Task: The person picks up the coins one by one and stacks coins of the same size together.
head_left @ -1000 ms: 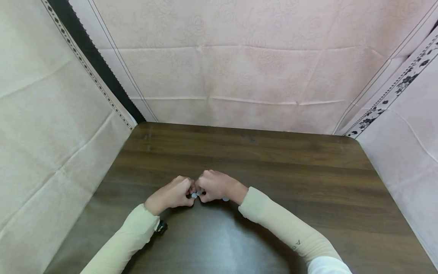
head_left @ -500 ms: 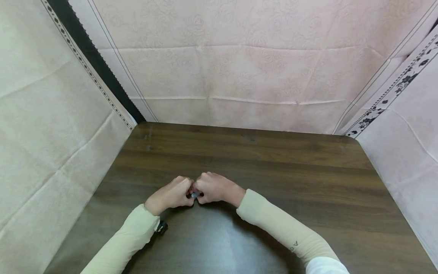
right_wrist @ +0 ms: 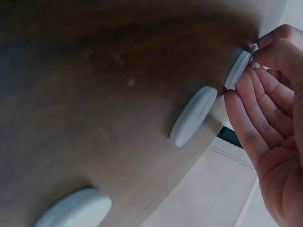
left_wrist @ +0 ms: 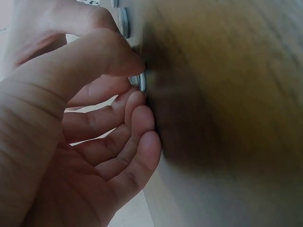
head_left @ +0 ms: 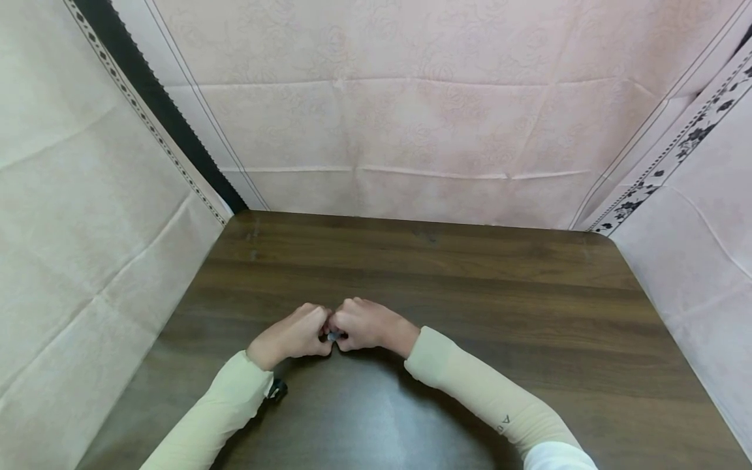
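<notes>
My left hand [head_left: 294, 331] and right hand [head_left: 367, 325] meet over the table, fingers curled and fingertips close together. A small pale round disc [head_left: 333, 336] shows between them in the head view. In the left wrist view, my left thumb and forefinger pinch a thin whitish disc [left_wrist: 142, 82] at the table surface. In the right wrist view, my right thumb and fingers grip a grey-white disc [right_wrist: 236, 70] standing close against my left fingertips. Two more flat discs lie on the wood near my right hand, a middle disc [right_wrist: 194, 116] and a nearer disc [right_wrist: 73, 210].
The dark wood-grain table [head_left: 470, 313] has rounded far corners. Pale patterned cloth [head_left: 411, 130] hangs behind it, with more cloth at both sides. A dark wrist device [head_left: 277, 390] sits by my left sleeve.
My right hand has shifted slightly left and nearer, bringing its disc up to the one at my left fingertips. A disc once visible by my right wrist is now hidden. My left hand stays nearly still.
</notes>
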Demonstrator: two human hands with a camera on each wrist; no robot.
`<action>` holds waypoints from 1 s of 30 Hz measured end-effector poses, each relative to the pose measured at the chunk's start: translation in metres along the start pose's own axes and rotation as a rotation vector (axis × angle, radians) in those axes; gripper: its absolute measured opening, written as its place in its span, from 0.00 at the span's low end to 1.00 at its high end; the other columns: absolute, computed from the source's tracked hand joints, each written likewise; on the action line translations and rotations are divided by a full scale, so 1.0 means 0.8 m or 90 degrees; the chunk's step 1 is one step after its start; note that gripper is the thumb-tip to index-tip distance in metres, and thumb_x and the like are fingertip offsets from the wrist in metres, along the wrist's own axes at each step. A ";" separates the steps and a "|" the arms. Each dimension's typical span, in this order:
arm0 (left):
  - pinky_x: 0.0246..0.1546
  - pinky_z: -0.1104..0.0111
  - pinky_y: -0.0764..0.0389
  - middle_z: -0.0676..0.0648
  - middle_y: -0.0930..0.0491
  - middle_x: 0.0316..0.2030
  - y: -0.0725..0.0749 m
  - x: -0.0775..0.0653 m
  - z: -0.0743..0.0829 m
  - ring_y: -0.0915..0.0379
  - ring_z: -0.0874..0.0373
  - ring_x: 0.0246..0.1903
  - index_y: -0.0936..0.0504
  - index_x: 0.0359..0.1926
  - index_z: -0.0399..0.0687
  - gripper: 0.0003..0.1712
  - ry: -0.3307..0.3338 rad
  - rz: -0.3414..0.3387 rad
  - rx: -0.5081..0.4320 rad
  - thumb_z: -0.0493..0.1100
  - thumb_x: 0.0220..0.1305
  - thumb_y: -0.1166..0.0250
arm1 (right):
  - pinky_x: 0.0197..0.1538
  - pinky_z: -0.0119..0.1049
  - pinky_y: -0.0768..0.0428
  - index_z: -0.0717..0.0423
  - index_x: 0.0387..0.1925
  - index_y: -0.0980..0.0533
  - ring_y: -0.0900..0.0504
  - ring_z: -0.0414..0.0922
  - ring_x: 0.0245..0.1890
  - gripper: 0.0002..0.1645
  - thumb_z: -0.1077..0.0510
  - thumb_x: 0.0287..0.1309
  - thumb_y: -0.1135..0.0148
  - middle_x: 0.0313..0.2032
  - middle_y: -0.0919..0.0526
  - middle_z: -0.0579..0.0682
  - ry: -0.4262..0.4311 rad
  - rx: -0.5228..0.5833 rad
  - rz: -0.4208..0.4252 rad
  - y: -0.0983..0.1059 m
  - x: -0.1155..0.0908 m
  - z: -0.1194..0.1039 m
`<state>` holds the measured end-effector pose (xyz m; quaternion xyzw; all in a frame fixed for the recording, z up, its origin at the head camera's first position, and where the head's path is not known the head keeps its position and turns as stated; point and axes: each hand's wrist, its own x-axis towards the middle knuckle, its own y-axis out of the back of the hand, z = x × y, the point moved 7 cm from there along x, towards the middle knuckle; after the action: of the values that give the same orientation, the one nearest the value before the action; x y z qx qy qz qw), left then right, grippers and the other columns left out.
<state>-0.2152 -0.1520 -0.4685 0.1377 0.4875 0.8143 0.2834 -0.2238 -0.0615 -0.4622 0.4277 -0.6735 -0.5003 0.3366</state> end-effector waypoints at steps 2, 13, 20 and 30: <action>0.23 0.74 0.41 0.58 0.41 0.21 -0.001 0.000 -0.001 0.46 0.67 0.21 0.28 0.23 0.43 0.13 0.004 -0.003 0.000 0.32 0.52 0.30 | 0.26 0.21 0.39 0.54 0.24 0.21 0.39 0.29 0.20 0.09 0.63 0.57 0.29 0.19 0.35 0.37 0.002 0.001 -0.001 0.000 0.000 -0.002; 0.23 0.74 0.42 0.58 0.43 0.21 -0.001 0.001 -0.002 0.47 0.68 0.21 0.30 0.22 0.42 0.15 0.000 -0.002 -0.010 0.32 0.51 0.30 | 0.26 0.20 0.38 0.50 0.21 0.25 0.39 0.29 0.20 0.15 0.63 0.58 0.29 0.19 0.34 0.37 0.001 0.000 0.002 0.001 0.002 -0.003; 0.24 0.74 0.42 0.58 0.43 0.21 -0.001 0.002 -0.003 0.47 0.68 0.22 0.31 0.23 0.41 0.15 -0.004 -0.004 -0.026 0.32 0.50 0.30 | 0.27 0.22 0.40 0.49 0.19 0.28 0.41 0.30 0.20 0.18 0.65 0.58 0.29 0.18 0.36 0.37 0.005 0.023 0.001 0.000 0.003 -0.003; 0.24 0.73 0.41 0.58 0.42 0.22 -0.003 0.001 -0.007 0.46 0.67 0.22 0.30 0.24 0.42 0.15 0.010 -0.014 -0.037 0.32 0.52 0.29 | 0.27 0.21 0.40 0.49 0.21 0.26 0.41 0.30 0.20 0.16 0.66 0.58 0.29 0.18 0.35 0.36 -0.003 0.029 -0.010 0.000 0.004 -0.001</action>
<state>-0.2183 -0.1548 -0.4735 0.1179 0.4675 0.8260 0.2921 -0.2240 -0.0646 -0.4617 0.4394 -0.6820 -0.4887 0.3210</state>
